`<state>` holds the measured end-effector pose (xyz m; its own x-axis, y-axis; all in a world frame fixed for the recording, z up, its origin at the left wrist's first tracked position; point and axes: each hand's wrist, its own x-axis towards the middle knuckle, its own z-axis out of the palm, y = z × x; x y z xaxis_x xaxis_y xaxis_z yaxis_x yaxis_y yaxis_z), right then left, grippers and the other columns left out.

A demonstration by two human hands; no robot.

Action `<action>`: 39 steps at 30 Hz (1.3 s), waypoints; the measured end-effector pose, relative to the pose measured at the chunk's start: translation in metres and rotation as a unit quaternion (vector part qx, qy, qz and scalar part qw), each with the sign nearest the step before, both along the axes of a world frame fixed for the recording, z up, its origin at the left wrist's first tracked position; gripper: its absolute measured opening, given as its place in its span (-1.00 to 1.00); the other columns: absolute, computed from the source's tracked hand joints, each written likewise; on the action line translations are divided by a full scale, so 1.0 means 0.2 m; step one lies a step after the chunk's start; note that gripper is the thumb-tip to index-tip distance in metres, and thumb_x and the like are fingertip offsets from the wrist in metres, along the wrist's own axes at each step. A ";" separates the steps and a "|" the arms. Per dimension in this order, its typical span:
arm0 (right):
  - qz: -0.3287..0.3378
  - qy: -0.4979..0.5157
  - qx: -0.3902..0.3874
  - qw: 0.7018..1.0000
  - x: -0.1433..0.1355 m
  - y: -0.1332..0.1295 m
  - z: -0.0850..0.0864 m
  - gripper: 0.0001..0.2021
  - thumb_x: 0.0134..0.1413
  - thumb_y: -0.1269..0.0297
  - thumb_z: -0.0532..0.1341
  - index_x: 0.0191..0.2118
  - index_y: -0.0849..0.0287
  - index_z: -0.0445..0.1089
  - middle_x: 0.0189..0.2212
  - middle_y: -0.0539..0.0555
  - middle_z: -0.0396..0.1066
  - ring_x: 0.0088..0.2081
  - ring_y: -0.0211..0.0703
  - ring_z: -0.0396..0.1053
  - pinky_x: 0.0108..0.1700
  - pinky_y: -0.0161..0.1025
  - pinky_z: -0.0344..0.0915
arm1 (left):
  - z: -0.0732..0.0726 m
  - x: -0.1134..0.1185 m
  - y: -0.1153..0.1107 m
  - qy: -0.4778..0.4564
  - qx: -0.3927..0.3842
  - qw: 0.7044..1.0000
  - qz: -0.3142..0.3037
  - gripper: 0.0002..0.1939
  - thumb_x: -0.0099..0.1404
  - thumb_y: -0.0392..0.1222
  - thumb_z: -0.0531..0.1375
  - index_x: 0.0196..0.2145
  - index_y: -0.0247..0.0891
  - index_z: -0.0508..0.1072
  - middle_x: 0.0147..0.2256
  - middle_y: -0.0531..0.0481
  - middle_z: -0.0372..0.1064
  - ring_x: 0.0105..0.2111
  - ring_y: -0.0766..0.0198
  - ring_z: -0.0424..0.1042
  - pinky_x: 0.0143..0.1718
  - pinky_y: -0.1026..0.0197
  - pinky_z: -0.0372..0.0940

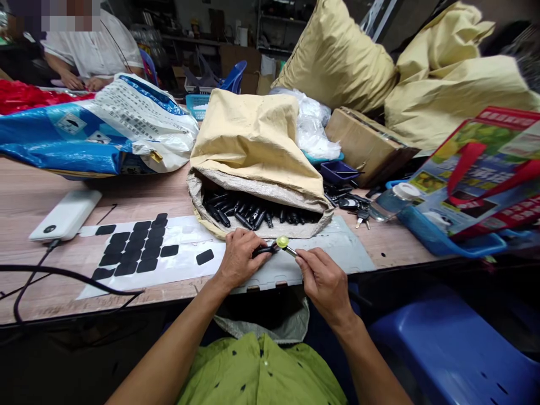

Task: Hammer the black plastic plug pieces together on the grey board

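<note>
My left hand [241, 257] is closed around a small black tubular part [264, 250], which points to the right. In my right hand [323, 277] is a slim, partly shiny rod [290, 250], pinched between thumb and fingers. A round yellow-green piece [282, 242] sits where the rod's tip meets the black part; whether it is fixed to either one I cannot tell. Just beyond my hands, a cream woven sack [253, 135] lies with its mouth facing me. Many similar black parts [248, 212] spill toward its rim.
Black rounded stickers [135, 244] lie on a white sheet at left, near a white power bank [65, 214] with a cable. At right are keys [363, 216], a clear jar [390, 201] and a blue basket [447, 239]. Another person [95, 48] sits at the far left.
</note>
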<state>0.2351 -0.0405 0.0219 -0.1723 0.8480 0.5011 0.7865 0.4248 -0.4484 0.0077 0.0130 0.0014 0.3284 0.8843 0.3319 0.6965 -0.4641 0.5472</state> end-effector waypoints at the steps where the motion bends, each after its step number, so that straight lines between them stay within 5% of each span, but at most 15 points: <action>1: 0.001 0.010 0.004 1.000 -0.01 0.00 0.01 -0.78 0.39 0.33 0.13 0.02 0.08 0.48 -0.24 0.12 0.49 -0.16 -0.06 0.46 -0.09 -0.11 0.40 | 0.00 0.00 0.00 -0.002 -0.003 1.000 -0.001 -0.84 0.29 -0.09 0.37 -0.18 -0.11 0.58 -0.24 0.01 0.52 -0.07 0.05 0.32 0.01 -0.05 0.06; 10: 0.018 -0.003 -0.013 1.000 -0.07 0.01 0.00 -0.77 0.39 0.33 0.12 0.02 0.06 0.48 -0.24 0.11 0.49 -0.15 -0.06 0.45 -0.08 -0.13 0.39 | -0.01 -0.01 0.01 -0.012 -0.024 1.000 0.004 -0.83 0.25 -0.10 0.39 -0.20 -0.11 0.57 -0.24 0.00 0.50 -0.07 0.04 0.31 -0.01 -0.04 0.07; 22: 0.035 -0.088 0.027 0.995 0.21 0.28 -0.11 -0.83 0.34 0.30 0.17 -0.12 0.11 0.52 -0.23 0.11 0.46 -0.16 -0.04 0.37 -0.08 -0.09 0.30 | -0.01 -0.04 0.02 -0.112 -0.055 0.992 0.018 -0.78 0.49 -0.11 0.12 -0.13 -0.14 0.57 -0.20 -0.01 0.53 -0.08 0.10 0.30 0.05 -0.02 0.14; 39: 0.022 -0.055 0.009 0.998 0.21 0.28 -0.14 -0.85 0.30 0.31 0.18 -0.11 0.11 0.49 -0.24 0.09 0.44 -0.15 -0.02 0.35 -0.05 -0.07 0.30 | -0.01 -0.04 0.02 -0.091 -0.056 0.994 0.020 -0.67 0.54 -0.06 0.03 -0.16 -0.12 0.58 -0.26 0.00 0.51 -0.13 0.10 0.30 0.00 0.00 0.13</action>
<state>0.2767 0.0148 -0.0061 -0.2633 0.8293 0.4929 0.8110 0.4670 -0.3525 -0.0011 0.0175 -0.0003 0.2352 0.9304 0.2811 0.5984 -0.3665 0.7125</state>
